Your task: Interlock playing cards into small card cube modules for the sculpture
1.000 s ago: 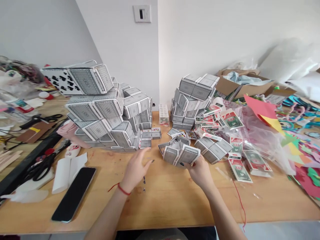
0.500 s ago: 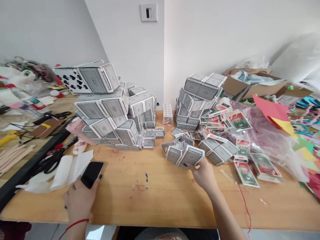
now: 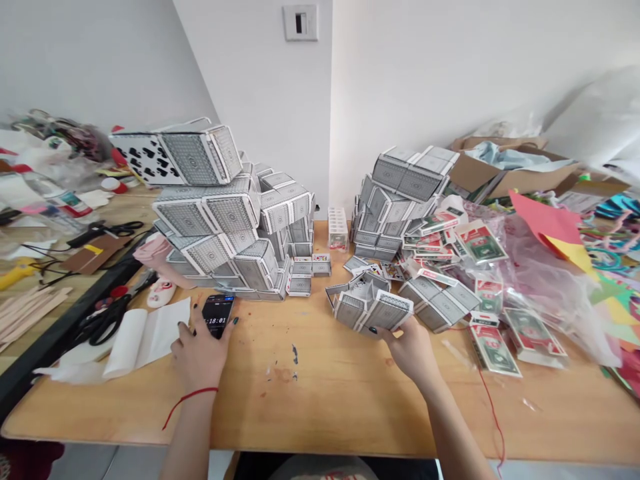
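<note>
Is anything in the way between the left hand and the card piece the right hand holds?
Nothing visible stands between the left hand and the card piece in the right hand; only tabletop separates them. The phone is right at the left hand, not in between.

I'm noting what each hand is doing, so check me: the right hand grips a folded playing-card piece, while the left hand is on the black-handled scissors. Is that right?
Not quite: in the head view, the left hand is on the phone. The right hand does grip a folded playing-card piece.
</note>
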The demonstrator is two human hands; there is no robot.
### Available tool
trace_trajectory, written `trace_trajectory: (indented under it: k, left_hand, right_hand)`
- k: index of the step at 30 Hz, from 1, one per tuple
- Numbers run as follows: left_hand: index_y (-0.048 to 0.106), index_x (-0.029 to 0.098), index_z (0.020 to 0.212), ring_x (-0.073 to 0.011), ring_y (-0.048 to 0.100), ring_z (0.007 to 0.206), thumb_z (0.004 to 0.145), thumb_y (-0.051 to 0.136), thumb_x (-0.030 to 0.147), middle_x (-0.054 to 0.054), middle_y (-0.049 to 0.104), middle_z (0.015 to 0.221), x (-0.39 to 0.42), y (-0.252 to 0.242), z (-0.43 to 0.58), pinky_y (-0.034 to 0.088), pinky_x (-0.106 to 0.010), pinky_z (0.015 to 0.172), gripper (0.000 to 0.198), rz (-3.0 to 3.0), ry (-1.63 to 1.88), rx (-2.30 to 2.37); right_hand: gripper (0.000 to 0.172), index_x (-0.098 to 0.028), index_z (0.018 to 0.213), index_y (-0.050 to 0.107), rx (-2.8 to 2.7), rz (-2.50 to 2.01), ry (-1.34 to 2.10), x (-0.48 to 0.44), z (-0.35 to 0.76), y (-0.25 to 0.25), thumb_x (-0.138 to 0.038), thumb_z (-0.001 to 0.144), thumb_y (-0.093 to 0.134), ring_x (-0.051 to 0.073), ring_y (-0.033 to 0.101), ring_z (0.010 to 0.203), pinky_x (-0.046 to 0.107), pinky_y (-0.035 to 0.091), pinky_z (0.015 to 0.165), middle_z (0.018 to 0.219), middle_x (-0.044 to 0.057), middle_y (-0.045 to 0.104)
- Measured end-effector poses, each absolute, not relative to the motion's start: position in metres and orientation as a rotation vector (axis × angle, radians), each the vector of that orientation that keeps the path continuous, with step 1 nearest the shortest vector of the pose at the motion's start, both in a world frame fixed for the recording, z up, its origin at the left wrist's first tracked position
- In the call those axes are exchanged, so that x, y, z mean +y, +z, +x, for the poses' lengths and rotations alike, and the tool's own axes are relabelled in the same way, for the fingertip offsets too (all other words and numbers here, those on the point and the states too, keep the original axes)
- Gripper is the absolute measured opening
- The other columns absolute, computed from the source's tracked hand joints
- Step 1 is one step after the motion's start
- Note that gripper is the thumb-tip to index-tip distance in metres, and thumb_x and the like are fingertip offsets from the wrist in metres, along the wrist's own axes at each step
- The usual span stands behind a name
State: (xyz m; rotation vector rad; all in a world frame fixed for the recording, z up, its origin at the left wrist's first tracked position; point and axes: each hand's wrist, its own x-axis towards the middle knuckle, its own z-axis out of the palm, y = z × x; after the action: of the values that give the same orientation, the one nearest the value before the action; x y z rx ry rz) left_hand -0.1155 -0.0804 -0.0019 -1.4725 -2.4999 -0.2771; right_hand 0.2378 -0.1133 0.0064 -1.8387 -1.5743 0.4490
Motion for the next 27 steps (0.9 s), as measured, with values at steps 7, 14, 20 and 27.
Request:
trace_trajectory:
  k: [7,14,20,27]
  left_hand:
    - [0.037,0.008,0.129,-0.0349,0.04,0.117,0.081,0.045,0.045,-0.023,0.042,0.127,-0.087,-0.006,-0.118,0.03,-0.048,0.096,0.061,-1.723,-0.599,-2.327]
    - [0.045,0.021,0.119,-0.017,0.056,0.092,0.08,0.052,0.033,-0.009,0.051,0.118,-0.073,0.012,-0.033,0.049,-0.03,0.077,0.041,-2.728,-1.227,-2.119]
    - [0.025,0.024,0.134,-0.0241,0.04,0.121,0.068,0.069,0.03,-0.011,0.042,0.133,-0.041,0.031,0.024,0.034,-0.041,0.1,0.08,-3.266,-1.331,-1.513]
    - [0.062,0.016,0.099,-0.0168,0.06,0.079,0.074,0.062,0.025,-0.005,0.066,0.091,-0.013,0.022,0.044,0.045,-0.029,0.074,0.026,-3.592,-1.012,-1.561]
  right_hand:
    - [0.014,-0.018,0.067,0.058,-1.597,-1.877,0.426,-0.114,0.239,0.005,-0.031,0.069,0.053,0.02,0.056,0.061,0.029,0.041,0.056,0.067,0.006,0.06]
    - [0.018,-0.018,0.068,0.058,-1.637,-1.867,0.343,-0.115,0.239,0.001,-0.035,0.072,0.053,0.02,0.052,0.063,0.029,0.039,0.056,0.074,0.007,0.057]
    - [0.02,-0.018,0.07,0.058,-1.648,-1.848,0.35,-0.114,0.242,-0.002,-0.037,0.073,0.053,0.02,0.051,0.062,0.029,0.039,0.056,0.075,0.007,0.055]
    - [0.024,-0.018,0.066,0.055,-1.691,-1.766,0.369,-0.112,0.244,-0.006,-0.04,0.074,0.054,0.016,0.048,0.057,0.027,0.038,0.053,0.072,0.005,0.052]
